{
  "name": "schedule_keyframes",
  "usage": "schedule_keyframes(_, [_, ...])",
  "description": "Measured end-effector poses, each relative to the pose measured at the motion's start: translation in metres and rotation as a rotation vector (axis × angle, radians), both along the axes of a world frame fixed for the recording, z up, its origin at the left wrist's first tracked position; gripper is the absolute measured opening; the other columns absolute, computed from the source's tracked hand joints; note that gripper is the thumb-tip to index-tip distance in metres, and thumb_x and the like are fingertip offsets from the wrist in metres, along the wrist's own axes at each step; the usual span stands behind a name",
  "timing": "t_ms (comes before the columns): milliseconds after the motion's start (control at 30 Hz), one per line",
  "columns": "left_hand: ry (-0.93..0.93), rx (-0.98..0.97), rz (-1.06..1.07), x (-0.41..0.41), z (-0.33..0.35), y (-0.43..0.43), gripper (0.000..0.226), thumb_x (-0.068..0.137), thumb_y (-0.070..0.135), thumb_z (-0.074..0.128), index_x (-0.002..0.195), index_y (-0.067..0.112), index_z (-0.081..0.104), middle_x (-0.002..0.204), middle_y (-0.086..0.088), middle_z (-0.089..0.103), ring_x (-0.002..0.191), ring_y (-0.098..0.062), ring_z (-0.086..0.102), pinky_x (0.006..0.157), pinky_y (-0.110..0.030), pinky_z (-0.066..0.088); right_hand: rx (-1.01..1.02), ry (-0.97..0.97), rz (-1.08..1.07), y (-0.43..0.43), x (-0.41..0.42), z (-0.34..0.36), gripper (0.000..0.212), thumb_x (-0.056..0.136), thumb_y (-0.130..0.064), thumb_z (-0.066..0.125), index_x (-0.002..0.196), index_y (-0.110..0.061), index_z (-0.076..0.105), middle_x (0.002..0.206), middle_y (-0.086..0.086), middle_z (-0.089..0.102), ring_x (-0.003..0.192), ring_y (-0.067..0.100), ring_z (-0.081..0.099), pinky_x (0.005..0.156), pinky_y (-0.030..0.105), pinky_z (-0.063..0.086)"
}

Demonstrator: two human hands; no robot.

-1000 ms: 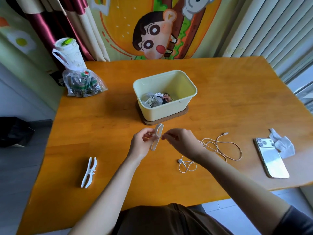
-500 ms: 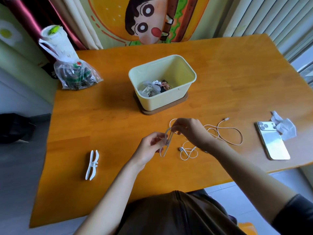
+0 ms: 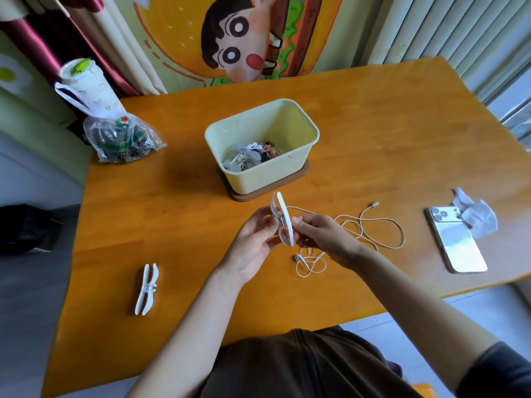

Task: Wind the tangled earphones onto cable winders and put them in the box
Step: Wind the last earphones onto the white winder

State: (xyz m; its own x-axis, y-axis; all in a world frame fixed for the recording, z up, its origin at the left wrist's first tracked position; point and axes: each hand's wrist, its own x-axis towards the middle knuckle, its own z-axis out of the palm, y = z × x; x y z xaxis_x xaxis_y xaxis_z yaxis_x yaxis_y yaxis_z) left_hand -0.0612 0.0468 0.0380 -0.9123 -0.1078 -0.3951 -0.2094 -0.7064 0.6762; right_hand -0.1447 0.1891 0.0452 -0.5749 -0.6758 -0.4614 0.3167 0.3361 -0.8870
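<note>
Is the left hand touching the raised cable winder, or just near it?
Touching. The head view shows the left hand pinching the white cable winder at its middle, with no gap between them.

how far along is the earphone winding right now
Done: the pale yellow plastic box already holds some wound bundles. In hand: the left hand grips a white plastic cable winder while the right hand pinches the white earphone cable beside it; most of the cable lies loose on the orange wooden table. Left: wind it, box it. A second white winder lies unused.
</note>
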Motion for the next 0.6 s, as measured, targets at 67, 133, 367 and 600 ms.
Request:
schedule_keyframes(67, [-0.018,0.040,0.067,-0.006,0.005,0.005,0.018,0.092,0.006,0.047,0.103,0.015,0.058,0.100,-0.009,0.065,0.094,-0.020,0.063,0.086,-0.031,0.050,-0.013,-0.007,-0.044,0.004,0.001,-0.001,0.026,0.096,-0.024,0.048,0.082,-0.008,0.062,0.065,-0.002,0.059,0.058,0.005,0.051,0.057,0.014,0.043])
schedule_keyframes(133, [-0.031,0.088,0.139,-0.010,0.007,0.008,0.019,0.094,0.005,0.045,0.101,0.016,0.060,0.094,-0.006,0.067,0.089,-0.017,0.064,0.085,-0.030,0.049,-0.002,-0.002,-0.050,0.006,0.005,-0.004,0.024,0.098,-0.022,0.046,0.085,-0.008,0.061,0.066,-0.003,0.060,0.058,0.006,0.052,0.058,0.015,0.044])
schedule_keyframes(367, [-0.136,-0.117,0.306,-0.019,-0.002,0.021,0.008,0.095,0.008,0.051,0.097,0.012,0.058,0.085,-0.007,0.061,0.075,-0.017,0.059,0.076,-0.030,0.049,0.052,0.185,-0.033,0.014,0.011,-0.010,0.025,0.099,-0.019,0.044,0.084,-0.013,0.063,0.064,-0.002,0.057,0.055,0.006,0.051,0.056,0.016,0.043])
schedule_keyframes(600, [-0.287,-0.606,0.320,-0.016,-0.019,0.032,0.012,0.092,0.006,0.059,0.090,0.018,0.062,0.080,-0.005,0.062,0.074,-0.020,0.058,0.071,-0.030,0.051,0.141,0.428,0.128,0.028,0.014,-0.003,0.025,0.099,-0.019,0.042,0.090,-0.014,0.064,0.066,-0.005,0.058,0.059,0.007,0.053,0.061,0.023,0.045])
